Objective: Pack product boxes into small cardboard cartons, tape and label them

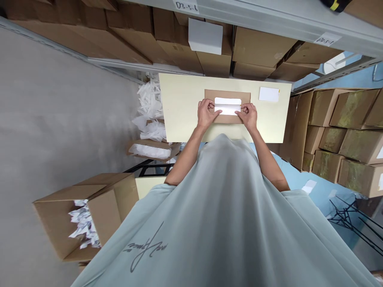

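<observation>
A creased white sheet of paper (228, 108) lies over a flat brown piece of cardboard (212, 94) on a pale yellow tabletop (182, 107). My left hand (206, 113) pinches the sheet's left end, thumb along its lower edge and fingers curled. At the right end, my right hand (248, 115) grips it the same way. A fold or crease runs across the sheet between both hands. Farther right on the tabletop rests another white paper piece (268, 94) with a small yellow mark at its edge.
Cardboard boxes (260, 48) fill the shelf behind the table, with a white box (205, 36) among them. More boxes (332, 137) are stacked at right. White packing scraps (149, 97) lie left of the table. An open carton (110, 211) at lower left holds crumpled paper.
</observation>
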Demonstrator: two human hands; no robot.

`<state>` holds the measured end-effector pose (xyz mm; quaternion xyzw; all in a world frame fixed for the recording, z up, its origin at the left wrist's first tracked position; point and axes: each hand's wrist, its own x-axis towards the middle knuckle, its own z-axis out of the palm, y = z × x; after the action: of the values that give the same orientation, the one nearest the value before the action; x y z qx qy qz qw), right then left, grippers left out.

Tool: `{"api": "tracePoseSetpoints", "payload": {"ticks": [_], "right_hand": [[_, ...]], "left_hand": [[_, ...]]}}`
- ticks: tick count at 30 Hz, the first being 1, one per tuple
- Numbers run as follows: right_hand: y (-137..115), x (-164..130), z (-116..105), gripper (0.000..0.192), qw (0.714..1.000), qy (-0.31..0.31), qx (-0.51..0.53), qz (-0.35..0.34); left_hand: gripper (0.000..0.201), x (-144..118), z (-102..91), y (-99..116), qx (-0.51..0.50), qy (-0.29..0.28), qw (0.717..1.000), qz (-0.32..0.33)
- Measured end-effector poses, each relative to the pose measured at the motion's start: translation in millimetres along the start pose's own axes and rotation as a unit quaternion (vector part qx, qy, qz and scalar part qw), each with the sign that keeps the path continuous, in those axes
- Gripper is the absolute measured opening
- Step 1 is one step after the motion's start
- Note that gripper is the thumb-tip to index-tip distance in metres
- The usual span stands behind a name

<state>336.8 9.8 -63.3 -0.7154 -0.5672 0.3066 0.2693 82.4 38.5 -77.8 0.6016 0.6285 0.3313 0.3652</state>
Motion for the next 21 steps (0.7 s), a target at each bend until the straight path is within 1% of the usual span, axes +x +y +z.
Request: {"api": "tracePoseSetpoints", "payload": {"ticks": [4, 8, 12, 18, 21], "right_hand": [[-1.8, 0.5, 3.6, 0.025, 0.999, 0.001, -0.044, -0.006], [-6.0, 1.4, 9.1, 0.035, 0.996, 0.0, -0.092, 0.004], [-9.6, 6.2, 13.8, 0.039, 0.993, -0.006, -0.116, 0.023], [-3.4, 14.6, 17.2, 0.043, 0.994, 0.024, -0.107, 0.0], [-1.2, 16.4, 16.4, 0.046, 0.994, 0.024, -0.107, -0.003]], "left_hand": [[0.046, 0.0, 3.7, 1.7, 0.0, 0.009, 1.0, -0.009], [0.056, -0.9, 10.9, 5.4, 0.016, 0.011, 1.0, -0.015], [0.064, 0.4, 18.8, 6.8, 0.018, 0.022, 0.999, -0.019], [0.06, 6.1, 22.3, 2.9, 0.011, 0.036, 0.999, -0.032], [0.055, 8.1, 21.9, 2.3, 0.002, 0.048, 0.999, -0.025]]}}
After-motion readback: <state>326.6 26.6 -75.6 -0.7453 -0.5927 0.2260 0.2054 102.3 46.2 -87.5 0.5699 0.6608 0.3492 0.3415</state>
